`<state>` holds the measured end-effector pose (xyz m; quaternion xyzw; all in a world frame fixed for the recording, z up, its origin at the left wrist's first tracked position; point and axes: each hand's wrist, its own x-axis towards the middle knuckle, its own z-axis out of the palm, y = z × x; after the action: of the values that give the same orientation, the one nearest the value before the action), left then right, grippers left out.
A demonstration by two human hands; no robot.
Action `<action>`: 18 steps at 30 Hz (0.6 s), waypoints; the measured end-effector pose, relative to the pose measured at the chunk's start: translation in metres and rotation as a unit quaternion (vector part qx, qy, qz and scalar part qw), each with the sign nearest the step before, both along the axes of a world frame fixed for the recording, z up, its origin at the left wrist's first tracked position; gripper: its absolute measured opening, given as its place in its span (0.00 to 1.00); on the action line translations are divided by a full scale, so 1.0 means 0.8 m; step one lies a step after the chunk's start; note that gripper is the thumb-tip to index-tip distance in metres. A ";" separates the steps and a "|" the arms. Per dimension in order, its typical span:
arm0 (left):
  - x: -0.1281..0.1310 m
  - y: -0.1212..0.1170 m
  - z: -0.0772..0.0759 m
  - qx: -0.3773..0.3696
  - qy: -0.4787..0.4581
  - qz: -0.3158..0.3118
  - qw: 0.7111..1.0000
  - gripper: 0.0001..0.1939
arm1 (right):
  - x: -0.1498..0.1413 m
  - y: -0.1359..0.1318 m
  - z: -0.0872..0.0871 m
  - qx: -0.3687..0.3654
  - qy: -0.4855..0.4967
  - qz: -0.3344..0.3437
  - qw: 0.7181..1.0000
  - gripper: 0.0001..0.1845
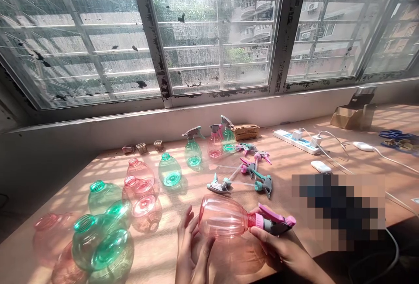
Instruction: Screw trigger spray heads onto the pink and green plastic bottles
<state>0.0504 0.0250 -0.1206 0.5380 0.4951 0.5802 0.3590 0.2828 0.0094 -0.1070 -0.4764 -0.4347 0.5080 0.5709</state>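
Note:
A clear pink spray bottle (pixel 224 216) lies tilted on its side in the air above the table, its pink and grey trigger head (pixel 275 222) pointing right. My right hand (pixel 278 247) is closed around the neck, thumb by the pink collar. At the base end, my left hand (pixel 193 247) is open, with fingers and thumb apart; its thumb is close to the bottle's lower side, and whether it touches cannot be made out. Beyond the bottle lie several loose trigger heads with tubes, among them a grey one (pixel 219 185) and a green and grey one (pixel 264 185).
Several headless bottles, such as a green one (pixel 169 170) and a pink one (pixel 140 172), stand at left. Bottles with heads, including a green one (pixel 193 153), stand near the window. A power strip (pixel 296 141), white case (pixel 321 167) and scissors (pixel 394 135) lie at right.

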 end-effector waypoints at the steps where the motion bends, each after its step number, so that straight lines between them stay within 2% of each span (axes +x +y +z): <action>1: 0.000 0.000 -0.001 0.012 0.011 0.003 1.000 0.24 | 0.000 0.001 -0.003 -0.016 0.012 -0.016 1.000 0.21; 5: 0.004 0.000 -0.004 0.050 0.021 0.001 0.999 0.21 | -0.002 0.000 -0.005 -0.041 0.021 -0.027 0.999 0.26; 10: 0.012 -0.005 -0.003 0.080 0.049 0.003 0.996 0.28 | -0.003 -0.004 0.011 0.015 -0.018 0.035 0.999 0.20; 12: 0.012 -0.006 -0.002 0.065 0.038 -0.001 0.997 0.32 | 0.000 -0.005 0.016 0.031 -0.046 0.069 0.996 0.17; 15: 0.008 -0.006 -0.004 0.024 -0.011 -0.007 1.000 0.29 | 0.004 -0.004 0.017 0.037 -0.078 0.094 0.992 0.13; 18: 0.005 -0.003 -0.005 0.019 0.010 -0.003 1.000 0.25 | 0.004 -0.003 0.007 0.018 -0.058 0.070 0.996 0.16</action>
<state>0.0541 0.0223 -0.1246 0.5519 0.4862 0.5830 0.3450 0.2863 0.0073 -0.1013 -0.4635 -0.5079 0.5104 0.5164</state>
